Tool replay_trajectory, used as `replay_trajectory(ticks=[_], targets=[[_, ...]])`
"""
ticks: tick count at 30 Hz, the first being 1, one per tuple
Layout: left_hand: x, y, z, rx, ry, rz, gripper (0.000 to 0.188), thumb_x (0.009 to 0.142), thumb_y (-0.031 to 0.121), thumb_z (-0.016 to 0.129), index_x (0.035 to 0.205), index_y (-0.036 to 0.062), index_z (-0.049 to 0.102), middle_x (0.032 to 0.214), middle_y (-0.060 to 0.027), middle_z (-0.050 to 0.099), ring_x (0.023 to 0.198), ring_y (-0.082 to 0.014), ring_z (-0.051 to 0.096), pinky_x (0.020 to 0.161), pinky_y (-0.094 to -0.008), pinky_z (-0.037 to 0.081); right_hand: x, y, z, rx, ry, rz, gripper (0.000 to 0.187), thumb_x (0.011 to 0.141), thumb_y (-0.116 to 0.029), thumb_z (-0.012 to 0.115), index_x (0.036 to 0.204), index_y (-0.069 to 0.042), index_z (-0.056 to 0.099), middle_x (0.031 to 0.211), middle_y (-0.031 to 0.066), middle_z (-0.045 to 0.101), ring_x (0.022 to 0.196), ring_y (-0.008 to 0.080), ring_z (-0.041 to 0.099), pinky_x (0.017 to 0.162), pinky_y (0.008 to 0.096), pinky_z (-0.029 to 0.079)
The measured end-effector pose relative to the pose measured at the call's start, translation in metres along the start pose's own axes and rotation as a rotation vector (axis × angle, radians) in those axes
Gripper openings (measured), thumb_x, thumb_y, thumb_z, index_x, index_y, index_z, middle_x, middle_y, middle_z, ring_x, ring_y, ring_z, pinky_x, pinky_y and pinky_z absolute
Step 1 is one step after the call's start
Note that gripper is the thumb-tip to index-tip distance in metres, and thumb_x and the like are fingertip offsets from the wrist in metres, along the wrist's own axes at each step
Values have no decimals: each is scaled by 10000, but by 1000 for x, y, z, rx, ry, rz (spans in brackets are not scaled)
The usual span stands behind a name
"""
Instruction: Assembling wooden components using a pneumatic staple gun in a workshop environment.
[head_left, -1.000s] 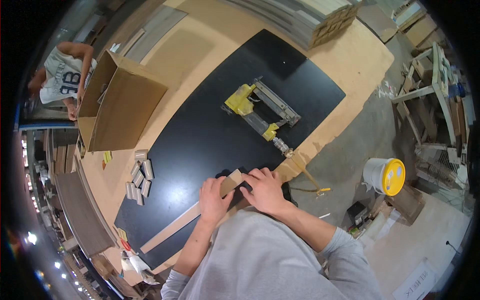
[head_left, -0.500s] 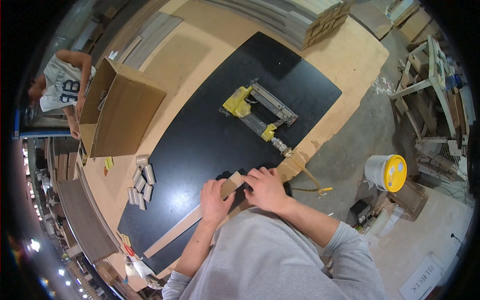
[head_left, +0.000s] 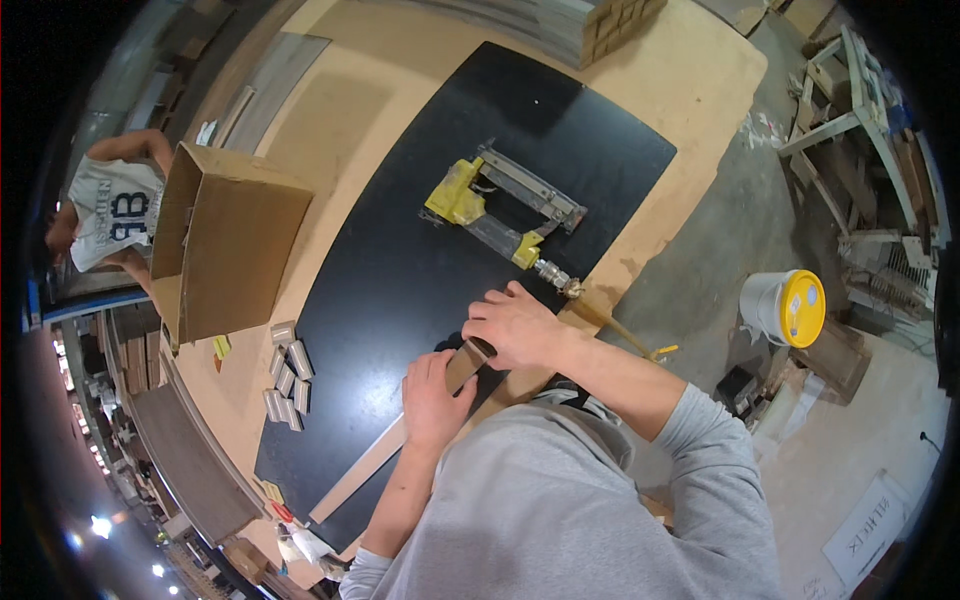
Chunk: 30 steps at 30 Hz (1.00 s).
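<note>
A long, pale wood strip lies slantwise along the near edge of a black board. My left hand is closed round it, thumb on the near side. Between my hands a browner stretch of wood shows; whether it is the same strip or a separate short piece I cannot tell. My right hand curls over the far end of that wood, its fingertips partly hidden. Beyond my hands a yellow and grey nail gun rests on its side on the board, its air fitting pointing toward my right arm.
Several small wood blocks lie at the board's left edge. Behind them stands an open cardboard box, with a co-worker beside it. Stacked boards sit at the far side. A yellow-lidded white bucket stands on the right.
My right hand has shifted away from my body and now curls over the wood's end, which it pinched before. My left hand keeps its hold. The whole view has turned slightly.
</note>
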<state>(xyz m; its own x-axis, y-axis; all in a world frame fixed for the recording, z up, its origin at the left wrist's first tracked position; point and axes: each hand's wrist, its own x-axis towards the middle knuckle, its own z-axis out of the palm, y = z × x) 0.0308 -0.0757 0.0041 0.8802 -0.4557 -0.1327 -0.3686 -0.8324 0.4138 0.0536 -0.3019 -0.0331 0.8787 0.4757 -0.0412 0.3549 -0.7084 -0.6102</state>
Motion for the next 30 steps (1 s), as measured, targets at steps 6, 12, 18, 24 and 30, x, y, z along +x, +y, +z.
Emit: replay_trajectory(ticks=[6, 12, 18, 24, 30], targets=[[-1, -4, 6, 39, 27, -10, 509, 795, 213, 869, 1243, 76, 669, 1185, -105, 662, 1117, -324, 631, 941, -466, 493, 3, 3, -4, 12, -18, -28, 431, 694, -266, 889, 1100, -205, 757, 1052, -30, 647, 1083, 221, 612, 942, 436, 430], [0, -2, 6, 47, 12, -44, 512, 778, 209, 877, 1230, 71, 682, 1125, -95, 647, 1090, -319, 632, 924, -465, 496, 5, 3, -8, 11, -61, -32, 438, 681, -282, 898, 1089, -212, 757, 1039, -36, 649, 1077, 222, 609, 936, 435, 422], [-3, -1, 7, 53, 45, -47, 532, 757, 211, 884, 1231, 71, 687, 1115, -92, 645, 1084, -313, 635, 917, -468, 498, -1, 0, -8, 5, -17, -36, 450, 699, -286, 902, 1120, -206, 765, 1047, -24, 662, 1074, 226, 619, 941, 435, 438], [-5, -3, 7, 39, 53, -73, 528, 756, 207, 878, 1235, 93, 686, 1133, -72, 647, 1134, -304, 617, 946, -468, 484, 25, 16, -57, 421, 342, 147, 366, 810, -242, 848, 1136, -109, 751, 997, 81, 708, 953, 307, 687, 843, 434, 577], [-3, -2, 7, -8, 84, -91, 504, 776, 233, 866, 1232, 116, 683, 1154, -55, 638, 1157, -282, 607, 977, -457, 468, 69, 28, -47, -43, 467, 490, 740, 835, -198, 862, 1499, -165, 538, 1348, 169, 553, 1120, 392, 639, 947, 488, 565]])
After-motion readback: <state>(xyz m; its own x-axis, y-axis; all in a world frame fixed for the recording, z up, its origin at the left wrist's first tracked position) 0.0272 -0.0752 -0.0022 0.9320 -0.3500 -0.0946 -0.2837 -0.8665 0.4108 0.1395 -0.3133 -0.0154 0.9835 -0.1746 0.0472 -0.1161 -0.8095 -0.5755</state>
